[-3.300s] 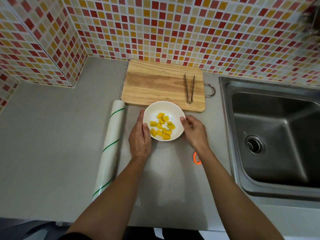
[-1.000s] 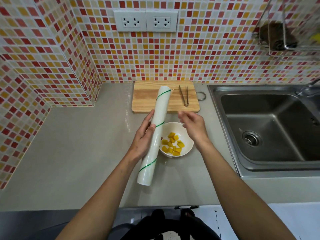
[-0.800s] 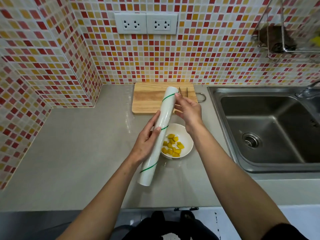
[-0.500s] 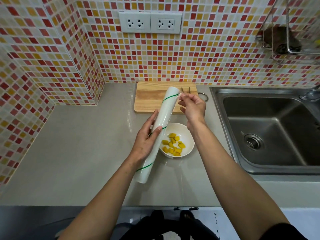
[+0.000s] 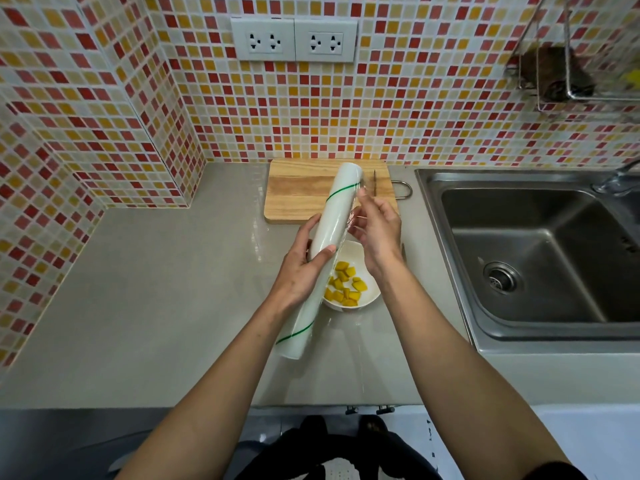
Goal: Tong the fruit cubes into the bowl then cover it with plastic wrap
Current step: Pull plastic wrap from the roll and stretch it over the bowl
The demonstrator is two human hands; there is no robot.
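A white bowl (image 5: 370, 295) holding several yellow fruit cubes (image 5: 344, 285) sits on the grey counter. Above it I hold a long white roll of plastic wrap (image 5: 334, 223) with green bands, tilted from near left to far right. My left hand (image 5: 304, 265) grips the roll at its middle, thumb over the top. My right hand (image 5: 377, 226) is at the roll's right side, its fingertips pinching the clear film edge. Metal tongs (image 5: 374, 181) lie on the wooden cutting board (image 5: 298, 192), mostly hidden by the roll and my right hand.
A steel sink (image 5: 540, 258) fills the right side, its tap (image 5: 616, 181) at the far right. Tiled walls close off the back and left. Twin sockets (image 5: 294, 39) sit on the back wall; a wire rack (image 5: 568, 74) hangs upper right.
I lifted the roll from the counter with my left hand and raised it over the bowl. My right hand left the bowl, reached the roll's far end, then slid down to its right side.
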